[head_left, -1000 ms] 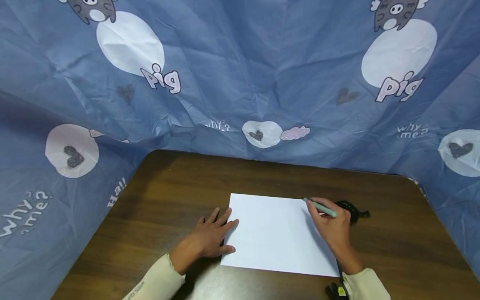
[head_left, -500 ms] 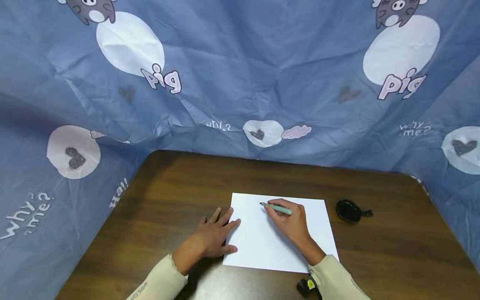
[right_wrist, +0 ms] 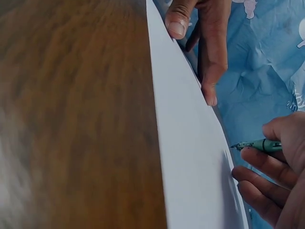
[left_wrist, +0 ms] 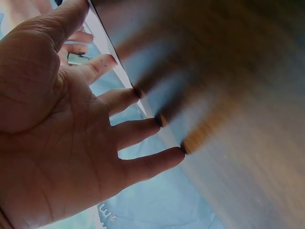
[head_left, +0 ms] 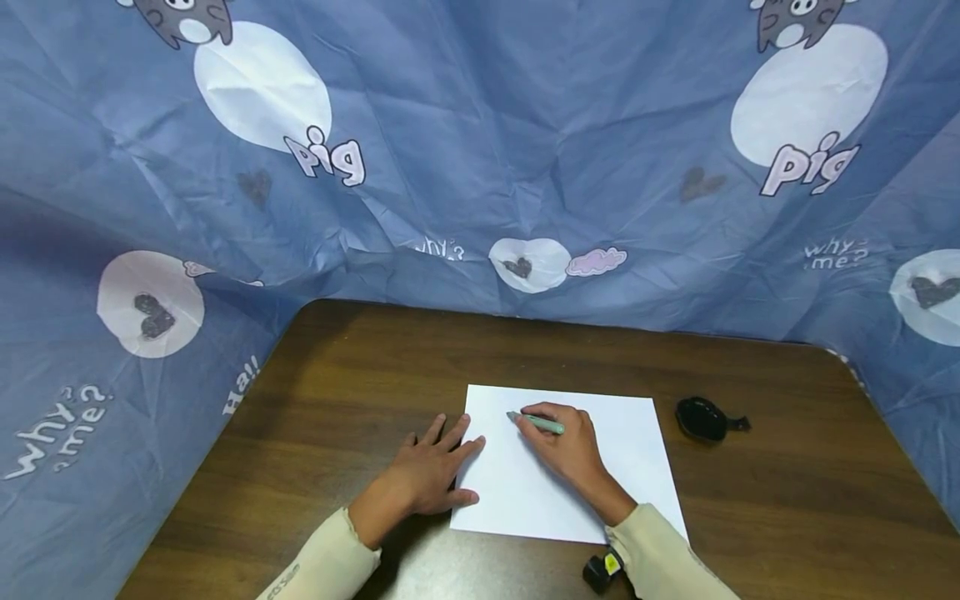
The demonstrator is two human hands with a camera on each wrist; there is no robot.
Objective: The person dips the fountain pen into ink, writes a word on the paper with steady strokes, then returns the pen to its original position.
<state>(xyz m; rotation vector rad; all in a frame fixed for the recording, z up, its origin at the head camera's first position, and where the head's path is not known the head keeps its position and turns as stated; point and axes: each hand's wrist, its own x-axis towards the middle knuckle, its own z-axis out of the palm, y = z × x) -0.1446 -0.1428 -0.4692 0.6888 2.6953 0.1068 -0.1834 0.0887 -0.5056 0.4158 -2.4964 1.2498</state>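
A white sheet of paper lies flat on the brown table. My left hand rests at its left edge with fingers spread; the fingertips of this hand touch down along the edge in the left wrist view. Over the upper left part of the sheet, my right hand pinches a slim green pen between thumb and fingers. In the right wrist view the pen's dark pointed tip is right at the paper, and the lower fingers of the right hand are loosely curled beside the sheet.
A small glossy black round object with a short handle lies right of the paper. A black device with a yellow label sits at the right wrist. Blue printed cloth hangs behind the wooden table.
My right hand has carried the pen leftward from the paper's upper right corner to its upper left part, uncovering the black object. The left hand has stayed at the left edge.
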